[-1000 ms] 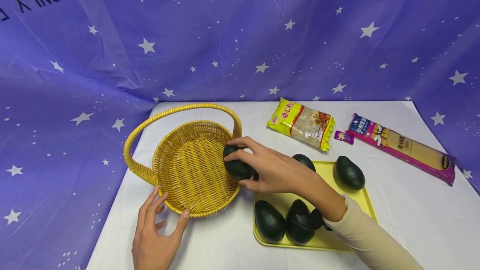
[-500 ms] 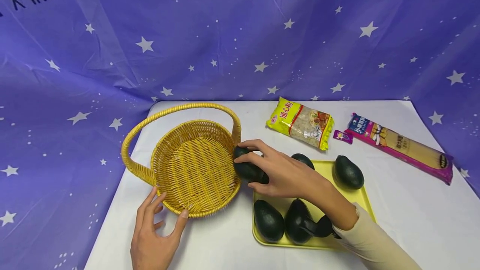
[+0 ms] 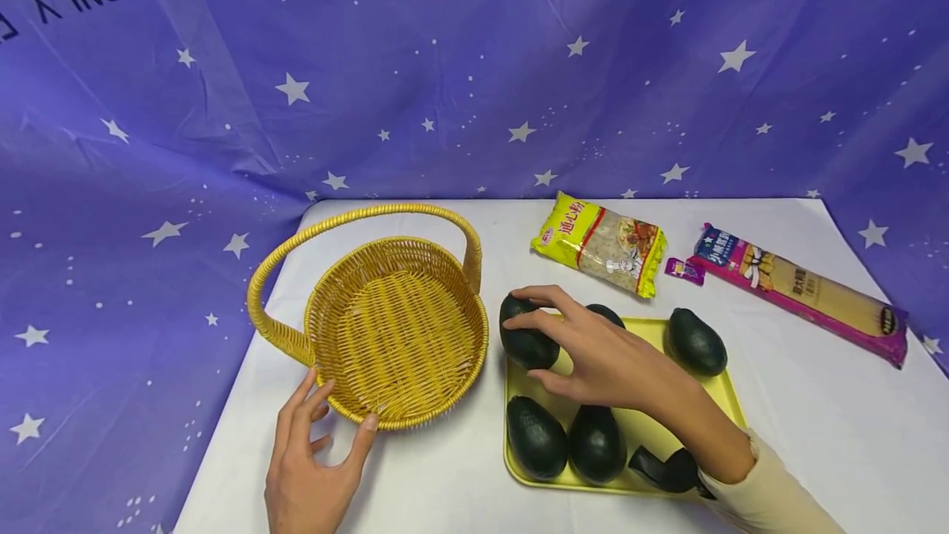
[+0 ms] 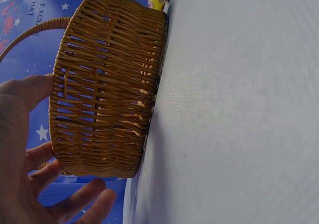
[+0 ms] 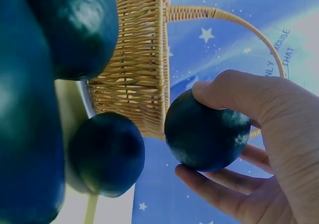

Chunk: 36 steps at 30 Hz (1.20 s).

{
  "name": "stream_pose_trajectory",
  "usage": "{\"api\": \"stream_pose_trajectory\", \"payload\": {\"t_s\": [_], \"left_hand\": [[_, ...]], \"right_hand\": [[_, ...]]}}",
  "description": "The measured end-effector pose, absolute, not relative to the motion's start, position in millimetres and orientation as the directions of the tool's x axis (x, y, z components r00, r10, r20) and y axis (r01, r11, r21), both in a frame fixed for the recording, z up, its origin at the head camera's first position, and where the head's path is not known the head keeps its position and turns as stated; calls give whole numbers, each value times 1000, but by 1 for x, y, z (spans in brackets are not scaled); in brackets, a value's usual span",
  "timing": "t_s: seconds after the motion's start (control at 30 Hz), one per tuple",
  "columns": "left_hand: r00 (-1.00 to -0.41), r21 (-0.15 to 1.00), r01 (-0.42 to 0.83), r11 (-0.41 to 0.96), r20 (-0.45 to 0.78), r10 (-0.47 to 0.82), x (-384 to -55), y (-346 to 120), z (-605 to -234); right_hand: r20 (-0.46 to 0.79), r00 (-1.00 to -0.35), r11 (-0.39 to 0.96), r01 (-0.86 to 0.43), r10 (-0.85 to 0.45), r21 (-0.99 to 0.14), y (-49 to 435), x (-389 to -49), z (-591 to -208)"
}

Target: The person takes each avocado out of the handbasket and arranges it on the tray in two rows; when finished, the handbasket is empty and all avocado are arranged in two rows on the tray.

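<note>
My right hand [image 3: 600, 353] grips a dark green avocado [image 3: 525, 336] by the back left corner of the yellow tray [image 3: 559, 484]. The right wrist view shows thumb and fingers around that avocado [image 5: 199, 139]. My left hand [image 3: 311, 452] touches the front left rim of the yellow wicker basket [image 3: 404, 336], its thumb and fingers spread apart. In the left wrist view, thumb and fingertips meet the rim of the basket [image 4: 107, 84]. On the tray lie two avocados at the front, one avocado [image 3: 695, 342] at the back right and another partly hidden behind my right hand.
Behind the tray lie a yellow pasta bag [image 3: 604, 244], a small purple packet [image 3: 685, 271] and a long pink noodle pack [image 3: 801, 291]. The basket's tall handle [image 3: 363, 213] arches over its back left side. A starry purple cloth [image 3: 474, 89] stands behind the white table.
My right hand has moved right with the avocado, from the basket's right rim to the tray's back left corner. My left hand has stayed at the basket rim.
</note>
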<state>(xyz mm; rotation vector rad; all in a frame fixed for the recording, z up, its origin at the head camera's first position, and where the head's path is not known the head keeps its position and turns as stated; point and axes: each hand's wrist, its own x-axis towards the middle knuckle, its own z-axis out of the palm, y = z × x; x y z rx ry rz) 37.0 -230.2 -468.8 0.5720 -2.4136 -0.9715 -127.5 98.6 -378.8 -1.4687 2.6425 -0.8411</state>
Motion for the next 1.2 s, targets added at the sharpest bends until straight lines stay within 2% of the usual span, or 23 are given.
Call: {"api": "stream_pose_trajectory", "payload": {"t_s": [0.23, 0.63, 1.0, 1.2], "left_hand": [[-799, 730, -196, 654, 267, -538, 36, -229, -469], [-804, 734, -200, 649, 257, -537, 36, -228, -468], [-800, 732, -205, 650, 258, -542, 37, -229, -468], [-801, 732, -205, 649, 256, -542, 37, -229, -468]], "right_hand": [[273, -562, 422, -796, -781, -433, 112, -124, -381], [296, -606, 477, -780, -739, -406, 138, -116, -387], [367, -579, 442, -806, -729, -394, 147, -111, -390], [356, -604, 488, -792, -714, -366, 154, -106, -394]]}}
